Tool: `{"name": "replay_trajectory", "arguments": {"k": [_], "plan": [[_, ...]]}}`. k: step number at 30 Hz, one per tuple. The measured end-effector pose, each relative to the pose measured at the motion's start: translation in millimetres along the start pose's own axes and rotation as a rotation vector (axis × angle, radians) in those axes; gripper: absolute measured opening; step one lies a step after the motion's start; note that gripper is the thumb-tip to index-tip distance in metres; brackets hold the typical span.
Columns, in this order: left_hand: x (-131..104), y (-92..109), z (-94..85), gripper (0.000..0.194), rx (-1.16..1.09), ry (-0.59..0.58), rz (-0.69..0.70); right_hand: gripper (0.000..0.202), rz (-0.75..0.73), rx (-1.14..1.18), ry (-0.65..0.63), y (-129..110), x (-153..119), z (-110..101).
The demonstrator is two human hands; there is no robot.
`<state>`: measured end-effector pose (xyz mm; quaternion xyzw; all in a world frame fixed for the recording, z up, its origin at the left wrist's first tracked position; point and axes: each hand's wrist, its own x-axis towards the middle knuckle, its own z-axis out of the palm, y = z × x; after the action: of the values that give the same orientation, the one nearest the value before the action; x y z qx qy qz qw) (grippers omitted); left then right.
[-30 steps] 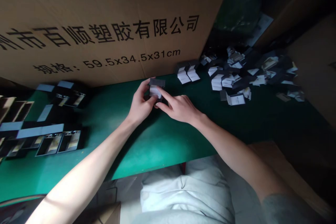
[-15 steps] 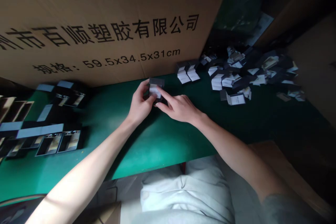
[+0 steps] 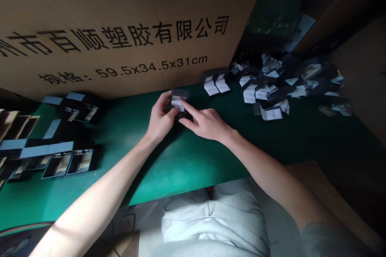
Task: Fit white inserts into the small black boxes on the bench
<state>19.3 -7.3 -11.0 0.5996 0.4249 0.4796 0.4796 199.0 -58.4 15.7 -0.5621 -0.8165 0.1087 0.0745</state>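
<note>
Near the middle of the green table, my left hand (image 3: 162, 117) is closed around a small dark box (image 3: 180, 93) with its lid raised. White lining or paper (image 3: 177, 103) shows inside it, and the left thumb lies across its lower part. From the right, my right hand (image 3: 209, 123) reaches in with the index finger stretched out, its tip on the white part. The right thumb stands apart below, near the box's lower edge, and the other fingers are curled. Further back, two similar open boxes (image 3: 222, 83) stand side by side.
A large printed carton (image 3: 126, 4) forms a wall behind the green table (image 3: 181, 168). Several dark boxes (image 3: 80, 160) with light strips stand in rows at the left. A heap of open boxes and papers (image 3: 280, 84) lies at the right, with one opened box (image 3: 273, 114) at its front.
Almost nothing differs. The right thumb has come slightly away from the box's lower edge; both hands stay in place.
</note>
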Motion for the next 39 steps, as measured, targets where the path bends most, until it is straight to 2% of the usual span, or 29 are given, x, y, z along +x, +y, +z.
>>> {"name": "replay_trajectory", "arguments": {"k": [15,24,33,39], "plan": [[0.7,-2.2,-0.7,0.041,0.027,0.004,0.024,0.067,-0.03,-0.014,0.055,3.0,-0.2,5.7],[1.0,-1.0,-1.2,0.041,0.052,-0.025,0.042,0.069,-0.002,-0.019,0.007,-0.2,0.2,0.7],[2.9,-3.3,-0.7,0.04,0.051,-0.011,0.076,0.068,-0.021,-0.018,0.02,1.5,-0.1,3.2],[3.6,-4.6,-2.4,0.048,0.05,-0.037,0.073,0.067,-0.033,-0.028,0.036,2.5,0.1,5.8]]}}
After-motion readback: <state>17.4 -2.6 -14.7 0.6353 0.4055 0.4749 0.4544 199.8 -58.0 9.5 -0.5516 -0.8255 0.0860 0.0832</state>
